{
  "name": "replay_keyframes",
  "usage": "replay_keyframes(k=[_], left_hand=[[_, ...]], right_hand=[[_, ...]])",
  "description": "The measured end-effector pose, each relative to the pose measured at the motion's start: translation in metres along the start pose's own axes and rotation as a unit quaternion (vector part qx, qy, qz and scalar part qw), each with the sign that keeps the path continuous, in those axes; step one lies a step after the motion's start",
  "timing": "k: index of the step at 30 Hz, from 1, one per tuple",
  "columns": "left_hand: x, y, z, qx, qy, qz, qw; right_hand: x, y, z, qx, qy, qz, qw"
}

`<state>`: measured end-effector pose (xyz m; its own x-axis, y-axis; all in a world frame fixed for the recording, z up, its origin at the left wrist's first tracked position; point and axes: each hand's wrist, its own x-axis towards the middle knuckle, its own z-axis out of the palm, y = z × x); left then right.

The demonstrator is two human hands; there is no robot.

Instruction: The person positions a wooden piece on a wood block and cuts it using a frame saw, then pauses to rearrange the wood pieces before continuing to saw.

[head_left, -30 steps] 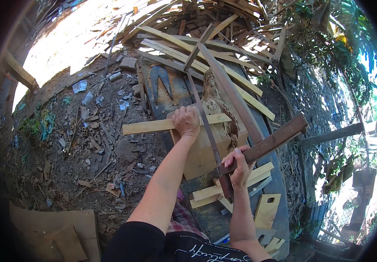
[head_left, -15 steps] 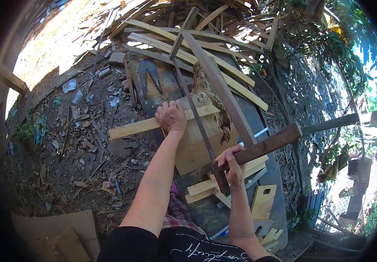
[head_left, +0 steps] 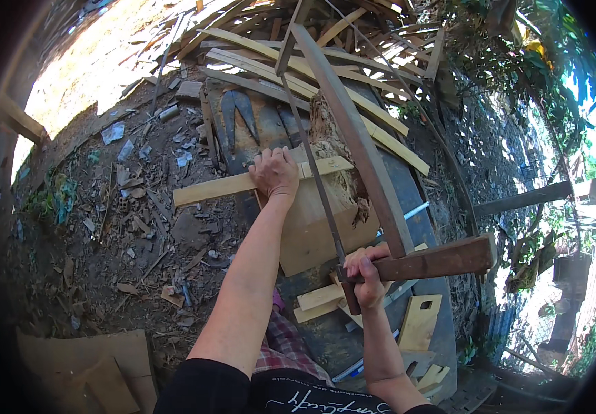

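My left hand (head_left: 274,172) is closed over a pale wooden strip (head_left: 208,191), pressing it down on a light wooden block (head_left: 305,238). The strip's left end sticks out past the block. In my right hand (head_left: 368,276) is the near end of a wooden frame saw (head_left: 356,134), the fingers wrapped round its crosspiece by the blade. The thin blade (head_left: 317,183) crosses the strip just right of my left hand. I cannot tell how deep it sits in the wood. A rough, weathered piece of wood (head_left: 325,124) stands against the block's far side.
A dark bench (head_left: 436,303) bears more wood offcuts (head_left: 322,297), a board with a slot (head_left: 419,322) and a dark V-shaped tool (head_left: 238,119). Long wooden strips (head_left: 394,145) pile up at the far side. Debris covers the ground (head_left: 167,234) at left; cardboard (head_left: 91,366) lies at lower left.
My right hand and the saw's near end have come slightly toward me, and the crosspiece's right end has swung lower. My left hand stays on the strip.
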<state>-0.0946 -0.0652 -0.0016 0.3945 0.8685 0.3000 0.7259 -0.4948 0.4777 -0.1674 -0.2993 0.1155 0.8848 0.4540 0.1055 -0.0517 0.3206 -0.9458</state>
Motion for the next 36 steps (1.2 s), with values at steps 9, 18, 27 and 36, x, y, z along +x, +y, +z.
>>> replay_keyframes(k=[9,18,27,36], left_hand=[[-0.001,0.001,0.002,0.013,0.013,0.013,1.000],[0.000,0.002,0.007,0.027,0.028,0.004,0.999],[0.000,-0.005,0.011,-0.002,0.038,0.037,0.999],[-0.001,-0.003,0.009,0.000,0.050,0.043,0.998]], right_hand=[[-0.010,0.020,-0.015,-0.030,-0.007,0.029,0.999],[-0.025,0.036,-0.028,-0.056,-0.017,0.051,0.997],[-0.046,0.044,-0.033,-0.093,-0.045,-0.007,0.995],[-0.048,0.083,-0.040,-0.169,-0.074,-0.017,0.983]])
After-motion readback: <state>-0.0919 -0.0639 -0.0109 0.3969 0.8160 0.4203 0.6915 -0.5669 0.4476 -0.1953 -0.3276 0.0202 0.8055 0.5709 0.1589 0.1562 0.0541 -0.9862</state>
